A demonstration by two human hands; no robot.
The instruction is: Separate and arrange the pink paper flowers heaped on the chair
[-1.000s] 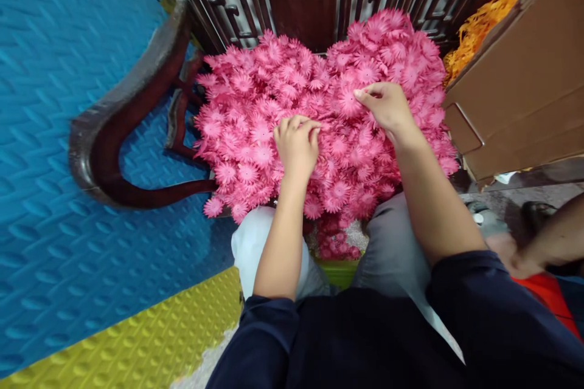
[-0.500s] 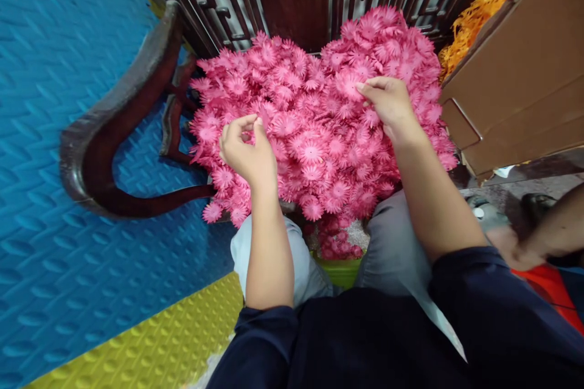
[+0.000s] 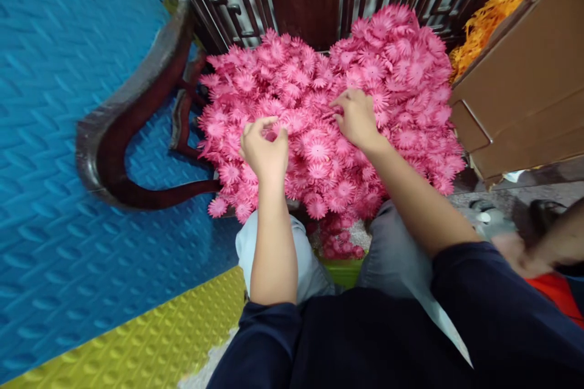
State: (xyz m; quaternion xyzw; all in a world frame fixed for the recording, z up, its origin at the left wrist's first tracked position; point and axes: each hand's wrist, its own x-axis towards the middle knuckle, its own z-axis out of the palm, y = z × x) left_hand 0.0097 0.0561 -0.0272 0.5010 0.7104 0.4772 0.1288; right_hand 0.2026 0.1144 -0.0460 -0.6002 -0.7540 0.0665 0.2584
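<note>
A large heap of pink artificial flowers [image 3: 319, 150] lies in front of me, with layered, pointed petals. My left hand [image 3: 264, 147] is over the heap's left-centre, its thumb and forefinger curled into a pinch with a pink flower [image 3: 293, 121] at their tips. Where the fingertips meet the petals is hard to make out. To the right, my right hand [image 3: 358, 117] reaches low over the middle of the heap. Its thumb and fingers are apart, pointing left, close to the flowers beneath. No flower shows clearly between them.
A curved dark wooden armrest [image 3: 98, 152] stands left, before a carved wooden panel [image 3: 305, 0]. At right is a cardboard box [image 3: 524, 91] beside orange material [image 3: 497, 6]. Between my knees sits a green container [image 3: 344, 272] with more flowers. Another person's arm [image 3: 561, 234] shows at right.
My right hand has moved left and slightly down, its fingers parting from the flower they pinched. My left hand stays curled at the heap. The whole view has shifted a little.
</note>
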